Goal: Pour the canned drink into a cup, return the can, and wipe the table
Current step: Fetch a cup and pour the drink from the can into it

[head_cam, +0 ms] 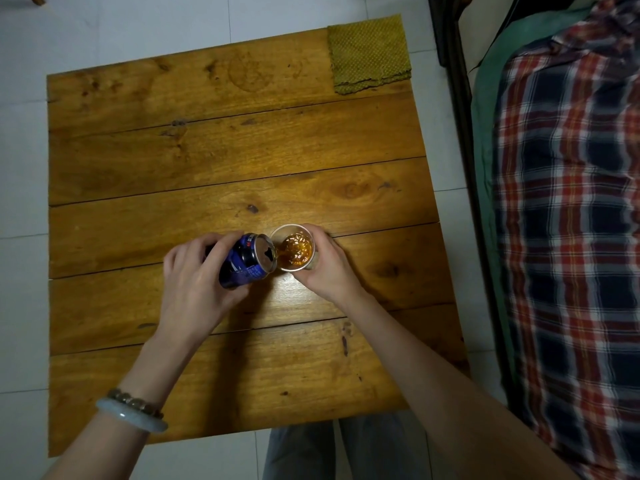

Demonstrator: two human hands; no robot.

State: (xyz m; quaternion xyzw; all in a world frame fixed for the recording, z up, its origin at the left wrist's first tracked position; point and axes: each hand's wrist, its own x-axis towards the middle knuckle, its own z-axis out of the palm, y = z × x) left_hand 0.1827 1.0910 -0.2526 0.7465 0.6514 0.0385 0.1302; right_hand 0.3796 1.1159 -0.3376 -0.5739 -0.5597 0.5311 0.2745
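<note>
- I see the left hand [197, 275] wrapped round the blue can [247, 259], fingers over its far side and thumb on the near side.
- The can is tipped over to the right, with its open top against the left rim of the clear cup [290, 231].
- Amber drink [296, 252] runs from the can's lip into the cup and fills the lower part of it.
- The right hand [325, 268] grips the cup from its right and near side, fingers curled round the wall. The cup stands upright on the wooden table [207, 150].
- On my view, can and cup sit in the near half of the table, a little right of the middle and well away from every edge.
- A folded olive-green cloth [369, 53] lies on the far right corner, reaching the edges there, well apart from both hands.
- The left wrist carries a pale bangle [131, 415] and, just beside it, a beaded bracelet [135, 400].
- Right of the table I see plaid fabric [571, 202] over a green sheet [485, 133].
- Grey trousers [301, 452] show below the near edge, over pale floor tiles [20, 168].
</note>
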